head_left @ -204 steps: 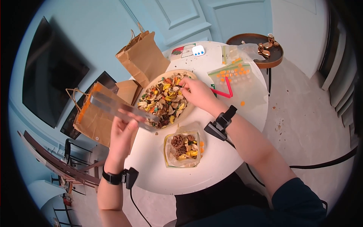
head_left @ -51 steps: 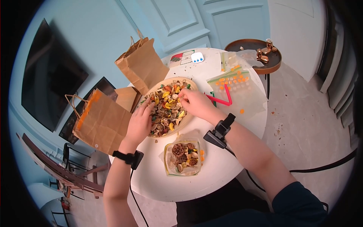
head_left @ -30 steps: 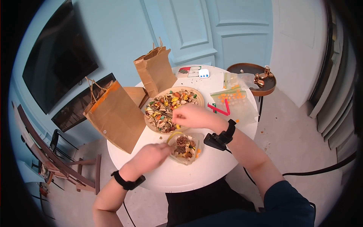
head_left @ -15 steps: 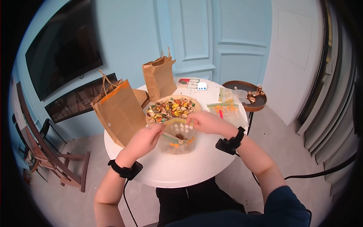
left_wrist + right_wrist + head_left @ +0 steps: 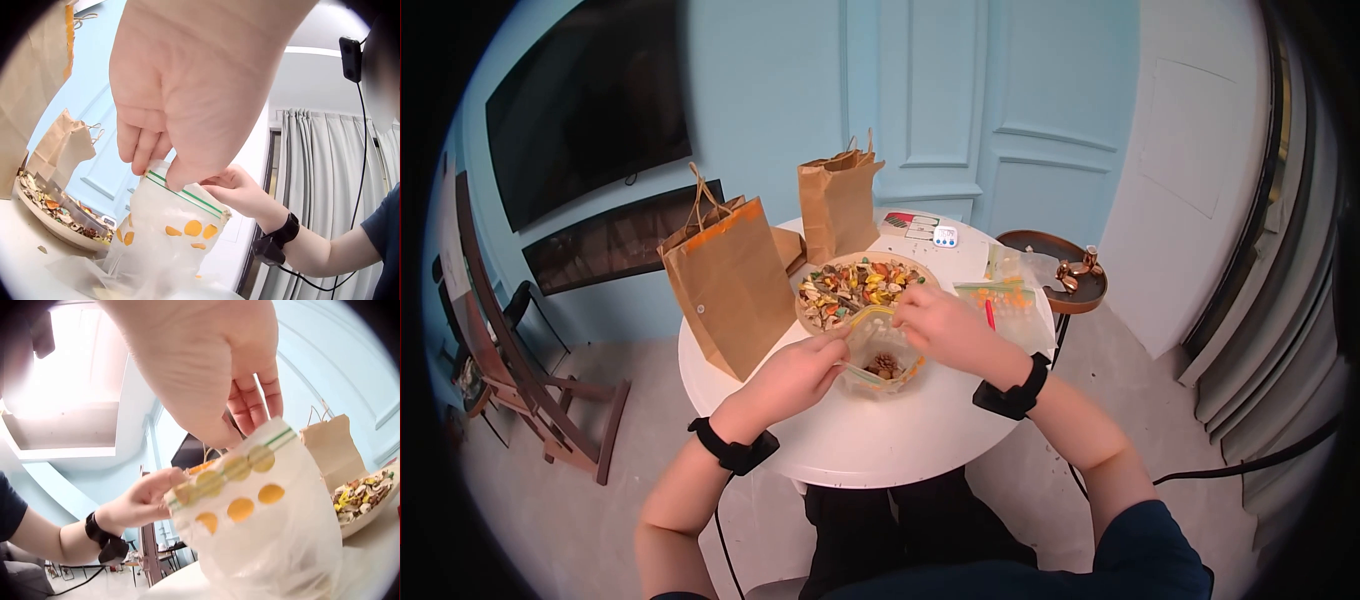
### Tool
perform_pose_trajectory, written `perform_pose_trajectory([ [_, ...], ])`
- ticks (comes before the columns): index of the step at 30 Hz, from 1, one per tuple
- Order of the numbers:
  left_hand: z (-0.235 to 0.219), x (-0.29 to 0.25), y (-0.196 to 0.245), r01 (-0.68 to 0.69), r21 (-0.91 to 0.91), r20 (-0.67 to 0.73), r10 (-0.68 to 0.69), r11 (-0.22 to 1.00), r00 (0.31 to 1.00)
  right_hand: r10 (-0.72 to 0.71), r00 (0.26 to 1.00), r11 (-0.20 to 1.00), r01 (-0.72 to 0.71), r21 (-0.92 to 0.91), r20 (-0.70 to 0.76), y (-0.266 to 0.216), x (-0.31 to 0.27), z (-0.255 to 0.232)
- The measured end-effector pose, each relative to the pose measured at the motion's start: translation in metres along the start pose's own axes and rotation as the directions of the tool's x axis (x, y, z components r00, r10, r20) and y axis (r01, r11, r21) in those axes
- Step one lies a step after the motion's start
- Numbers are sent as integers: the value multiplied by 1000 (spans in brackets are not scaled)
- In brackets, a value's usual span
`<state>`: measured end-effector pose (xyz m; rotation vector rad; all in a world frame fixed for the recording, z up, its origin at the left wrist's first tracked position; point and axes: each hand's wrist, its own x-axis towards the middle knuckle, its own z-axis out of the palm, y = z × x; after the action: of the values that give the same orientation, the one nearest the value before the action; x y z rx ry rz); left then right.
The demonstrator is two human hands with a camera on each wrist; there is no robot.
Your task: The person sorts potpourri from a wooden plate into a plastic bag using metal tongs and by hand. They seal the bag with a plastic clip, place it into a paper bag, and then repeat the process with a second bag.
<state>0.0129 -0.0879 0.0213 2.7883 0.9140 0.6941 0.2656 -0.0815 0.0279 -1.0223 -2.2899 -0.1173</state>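
Note:
A clear zip bag with orange dots and a green zip line stands on the white table, its mouth spread. Down inside it a pine cone shows. My left hand pinches the left side of the bag's rim, thumb along the zip strip in the left wrist view. At the opposite side of the rim, my right hand holds the edge between thumb and fingers. Just behind the bag is a round beige dish heaped with dried petals and potpourri. Metal tongs lie on that heap.
Two brown paper bags, a nearer one and a farther one, stand at the left and back. More dotted plastic bags lie at the right, with a red strip. A small white timer sits at the back.
The left hand earlier held the tongs and the right was over the dish. Both hands have since come to the zip bag and raised its rim. The head view has tilted up.

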Motion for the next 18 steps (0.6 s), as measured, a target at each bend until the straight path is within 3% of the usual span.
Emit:
perform_pose_trajectory([
  [1,2,-1,0,4,-3,1,-4,1000,1000,-169,984,985,167,-39,-54,2,0,10],
  [2,4,-1,0,-24,2,-5,24,1000,1000,-170,984,985,168,-38,-52,0,-2,16],
  [4,9,-1,-1,-49,6,-13,49,999,999,-38,946,996,62,-66,321,-3,-5,26],
  [6,14,-1,-5,-134,18,-28,134,991,991,-58,941,996,78,-48,333,7,-10,41],
  [9,20,2,-9,-78,-61,59,82,995,995,-71,937,997,76,-2,343,17,-15,60],
  [13,24,13,-14,-107,-122,90,118,987,989,-60,911,998,66,-1,407,25,-20,79],
  [16,28,26,-27,-41,-193,64,55,980,996,-88,921,994,107,-30,379,27,-21,86],
  [18,37,37,-43,73,-383,130,-24,921,991,-84,920,993,111,-47,384,24,-20,88],
])
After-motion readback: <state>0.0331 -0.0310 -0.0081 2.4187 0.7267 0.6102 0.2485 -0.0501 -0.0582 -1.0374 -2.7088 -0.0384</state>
